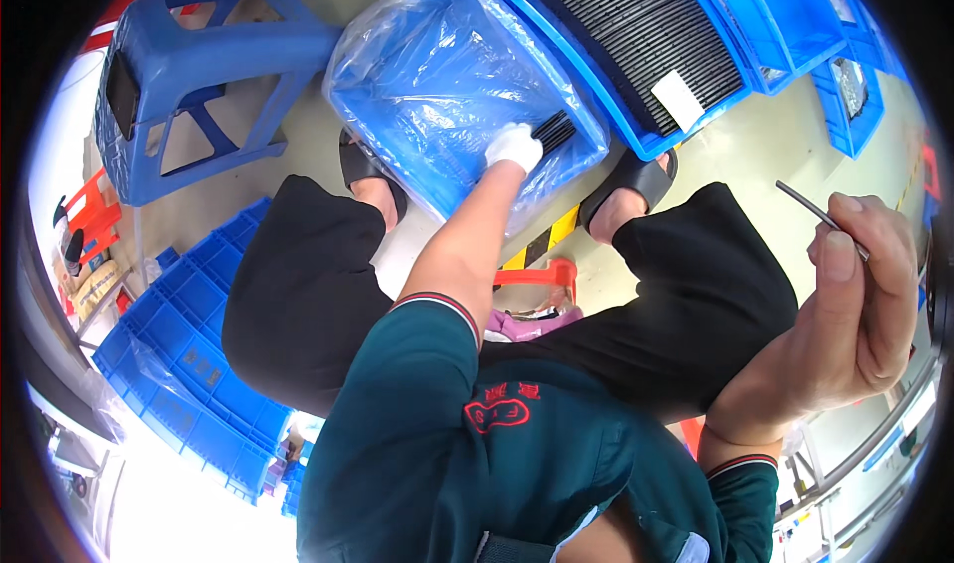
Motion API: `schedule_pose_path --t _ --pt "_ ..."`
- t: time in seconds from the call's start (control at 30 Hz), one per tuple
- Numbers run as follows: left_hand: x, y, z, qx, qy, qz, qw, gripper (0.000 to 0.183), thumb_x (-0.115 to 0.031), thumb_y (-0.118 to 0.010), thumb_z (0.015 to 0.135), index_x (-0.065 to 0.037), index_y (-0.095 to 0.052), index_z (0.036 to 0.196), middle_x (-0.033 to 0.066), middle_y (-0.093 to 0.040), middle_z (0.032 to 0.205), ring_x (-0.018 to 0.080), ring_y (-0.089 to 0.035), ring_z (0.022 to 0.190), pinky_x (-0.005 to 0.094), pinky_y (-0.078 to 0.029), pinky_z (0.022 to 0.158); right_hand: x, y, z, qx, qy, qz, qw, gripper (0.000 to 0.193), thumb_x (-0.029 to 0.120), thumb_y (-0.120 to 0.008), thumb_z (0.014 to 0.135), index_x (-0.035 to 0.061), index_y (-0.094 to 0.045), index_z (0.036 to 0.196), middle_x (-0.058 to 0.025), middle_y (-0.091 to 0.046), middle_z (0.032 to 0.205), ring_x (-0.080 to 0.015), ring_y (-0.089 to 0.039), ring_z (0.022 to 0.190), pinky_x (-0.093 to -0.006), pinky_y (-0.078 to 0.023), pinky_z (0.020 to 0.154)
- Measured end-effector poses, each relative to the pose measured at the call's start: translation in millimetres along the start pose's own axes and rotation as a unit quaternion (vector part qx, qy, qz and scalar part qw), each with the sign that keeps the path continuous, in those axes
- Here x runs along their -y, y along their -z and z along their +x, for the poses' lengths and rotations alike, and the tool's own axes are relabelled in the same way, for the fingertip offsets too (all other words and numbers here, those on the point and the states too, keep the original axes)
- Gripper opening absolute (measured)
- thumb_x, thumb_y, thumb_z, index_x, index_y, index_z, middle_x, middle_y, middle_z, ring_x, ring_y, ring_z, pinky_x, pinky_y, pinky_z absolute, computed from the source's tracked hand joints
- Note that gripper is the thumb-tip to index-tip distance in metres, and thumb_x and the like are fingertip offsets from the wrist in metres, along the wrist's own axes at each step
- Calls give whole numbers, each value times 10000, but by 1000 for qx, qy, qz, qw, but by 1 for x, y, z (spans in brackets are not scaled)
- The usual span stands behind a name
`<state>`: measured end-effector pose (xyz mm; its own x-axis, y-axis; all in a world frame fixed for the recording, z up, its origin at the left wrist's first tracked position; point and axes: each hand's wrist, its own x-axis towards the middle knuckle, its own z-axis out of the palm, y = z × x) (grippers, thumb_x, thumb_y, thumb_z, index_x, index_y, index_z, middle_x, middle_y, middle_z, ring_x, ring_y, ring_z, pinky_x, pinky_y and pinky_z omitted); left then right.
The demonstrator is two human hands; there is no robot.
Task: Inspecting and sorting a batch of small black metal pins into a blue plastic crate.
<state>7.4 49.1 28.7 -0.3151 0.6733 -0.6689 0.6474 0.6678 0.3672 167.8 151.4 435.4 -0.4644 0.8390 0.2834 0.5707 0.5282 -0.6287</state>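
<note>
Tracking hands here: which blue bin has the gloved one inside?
The plastic-lined bin, left of the rod-packed bin; only it has the left hand inside.

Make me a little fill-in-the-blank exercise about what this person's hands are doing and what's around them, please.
1. The glove on the left hand is ____.
2. The right hand pinches a thin dark rod between a finger and the ____.
3. The bin that the left hand reaches into is lined with clear ____.
4. The stool at the upper left is coloured ____.

Missing words: white; thumb; plastic; blue.
</note>
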Motion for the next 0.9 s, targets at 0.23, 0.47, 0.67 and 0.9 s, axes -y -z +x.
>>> schedule_pose_path --t 0.23,0.47,0.67,0.9 --pt "-10 -5 -5 20 -6 20 1000 380 -230 -483 857 -141 -612 1204 142 -566 1230 324 -534 1159 427 -430 997 -4 3 1 4 16 10 1000 223 -59 -658 721 -23 -655 940 -140 -664 858 -208 -615 753 -268 -478 701" --pt "1 20 51 -56 12 -96 994 432 -318 -542 832 -109 -624 1202 175 -588 1249 336 -561 1153 414 -446 977 -8 1 2 16 35 34 999 242 -50 -657 681 -8 -652 920 -107 -612 811 -192 -556 705 -269 -430 637" --pt "6 16 112 12 -7 -257 966 546 -325 -642 778 -66 -574 1255 216 -577 1262 363 -544 1180 395 -429 996 -2 -9 5 25 26 49 998 215 7 -674 678 13 -654 892 -77 -566 747 -184 -517 668 -280 -409 607" --pt "101 93 143 -57 -7 -238 970 326 -257 -585 874 -100 -604 1159 100 -659 987 249 -641 745 391 -524 607 14 -15 15 16 45 96 994 205 25 -691 685 12 -654 886 -73 -546 730 -185 -507 651 -289 -392 580"
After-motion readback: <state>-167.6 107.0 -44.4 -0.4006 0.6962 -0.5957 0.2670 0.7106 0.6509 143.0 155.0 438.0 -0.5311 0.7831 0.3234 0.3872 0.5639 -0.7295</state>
